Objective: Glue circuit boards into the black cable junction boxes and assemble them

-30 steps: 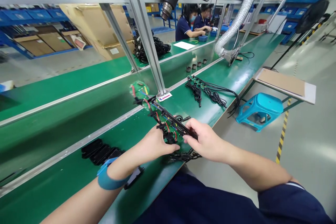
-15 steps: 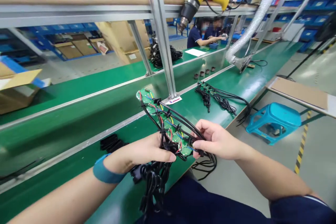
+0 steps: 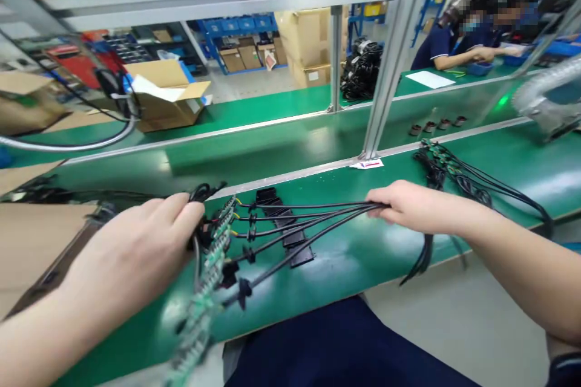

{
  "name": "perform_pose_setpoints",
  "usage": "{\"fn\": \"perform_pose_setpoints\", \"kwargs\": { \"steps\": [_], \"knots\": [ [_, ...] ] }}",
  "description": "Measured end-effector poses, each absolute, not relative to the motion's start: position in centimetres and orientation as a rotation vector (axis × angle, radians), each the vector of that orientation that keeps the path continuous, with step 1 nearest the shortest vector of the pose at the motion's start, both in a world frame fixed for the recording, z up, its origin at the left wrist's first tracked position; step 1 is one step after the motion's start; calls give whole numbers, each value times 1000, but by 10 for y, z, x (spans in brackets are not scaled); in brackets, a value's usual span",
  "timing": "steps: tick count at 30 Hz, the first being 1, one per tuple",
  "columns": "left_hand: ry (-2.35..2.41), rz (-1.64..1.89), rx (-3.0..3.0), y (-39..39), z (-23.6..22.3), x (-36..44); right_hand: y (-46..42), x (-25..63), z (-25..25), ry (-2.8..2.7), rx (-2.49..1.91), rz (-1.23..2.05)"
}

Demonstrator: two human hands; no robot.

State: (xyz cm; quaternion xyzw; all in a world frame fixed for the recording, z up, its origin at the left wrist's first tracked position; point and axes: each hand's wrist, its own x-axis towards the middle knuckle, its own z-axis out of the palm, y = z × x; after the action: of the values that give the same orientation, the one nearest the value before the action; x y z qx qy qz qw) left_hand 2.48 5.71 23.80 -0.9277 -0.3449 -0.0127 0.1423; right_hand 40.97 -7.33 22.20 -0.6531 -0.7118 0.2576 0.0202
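A row of green circuit boards (image 3: 213, 266) hangs tilted over the bench, its near end blurred. Black cables (image 3: 313, 215) with clip-like grommets run from the boards toward the right, drawn fairly straight. My right hand (image 3: 402, 204) is closed around them in a bundle, and their loose ends droop below it. On the other side, my left hand (image 3: 140, 242) is closed on a gathered clump of black cables (image 3: 202, 193) beside the boards; its fingertips are hidden. Under the stretched cables several flat black plastic pieces (image 3: 284, 227) lie in a row.
More boards with cables (image 3: 449, 166) lie on the bench at right. An upright metal post (image 3: 390, 60) stands at the bench's back rail. Cardboard boxes (image 3: 40, 236) are at left, and a tool nozzle (image 3: 458, 6) hangs above. Two co-workers (image 3: 445, 48) sit beyond.
The view has swung left. The boards have moved left, turning edge-on, while my right hand has slid along the cables away from them. The cables are now pulled out between my hands.
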Motion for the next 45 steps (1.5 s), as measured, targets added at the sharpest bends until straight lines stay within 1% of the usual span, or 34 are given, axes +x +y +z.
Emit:
{"fn": "perform_pose_setpoints", "kwargs": {
  "steps": [2, 4, 8, 11, 13, 15, 17, 19, 21, 24, 26, 28, 30, 31, 34, 35, 38, 40, 43, 45],
  "knots": [
    [-1002, 85, -2372, 41, 208, 13, -61, 406, 205, -2341, -2260, 315],
    [-1048, 195, -2322, 28, 168, 11, -51, 398, 176, -2408, -2433, 66],
    [-1169, 296, -2446, 16, 91, 8, -38, 380, 104, -2265, -2700, -105],
    [-1129, 346, -2542, 7, 66, -9, -37, 387, 70, -2201, -2796, 10],
    [-1111, 331, -2605, 4, 66, -22, -37, 400, 66, -2236, -2741, 246],
    [-1140, 259, -2685, 7, 76, -30, -32, 411, 71, -2225, -2564, 536],
    [-1207, 121, -2790, 21, 87, -27, -21, 411, 77, -2131, -2326, 661],
    [-1307, -79, -2933, 46, 91, -13, -4, 396, 79, -2058, -2124, 602],
    [-1457, -265, -3116, 75, 84, 6, 15, 371, 74, -2072, -2015, 582],
    [-1648, -292, -3462, 110, 58, 32, 35, 335, 57, -2139, -1975, 645],
    [-1711, -321, -3639, 119, 39, 40, 38, 320, 45, -2145, -1977, 605],
    [-1804, -482, -3628, 119, 27, 42, 32, 313, 35, -2104, -1975, 541],
    [-1919, -588, -3582, 115, 25, 40, 23, 310, 31, -2063, -1941, 466],
    [-1993, -564, -3597, 115, 28, 39, 18, 310, 31, -2048, -1915, 401],
    [-2118, -295, -3730, 125, 46, 37, 11, 302, 38, -2089, -1764, 231],
    [-2068, -269, -3728, 133, 54, 39, 12, 296, 42, -2136, -1685, 236],
    [-1619, -441, -3606, 172, 70, 50, 24, 271, 52, -2307, -1459, 414],
    [-1368, -446, -3525, 201, 72, 63, 34, 252, 57, -2401, -1437, 519],
    [-1348, -251, -3369, 223, 66, 82, 48, 230, 62, -2530, -1521, 621],
    [-1398, -311, -3158, 215, 62, 85, 52, 223, 65, -2599, -1539, 691]
  ]
}}
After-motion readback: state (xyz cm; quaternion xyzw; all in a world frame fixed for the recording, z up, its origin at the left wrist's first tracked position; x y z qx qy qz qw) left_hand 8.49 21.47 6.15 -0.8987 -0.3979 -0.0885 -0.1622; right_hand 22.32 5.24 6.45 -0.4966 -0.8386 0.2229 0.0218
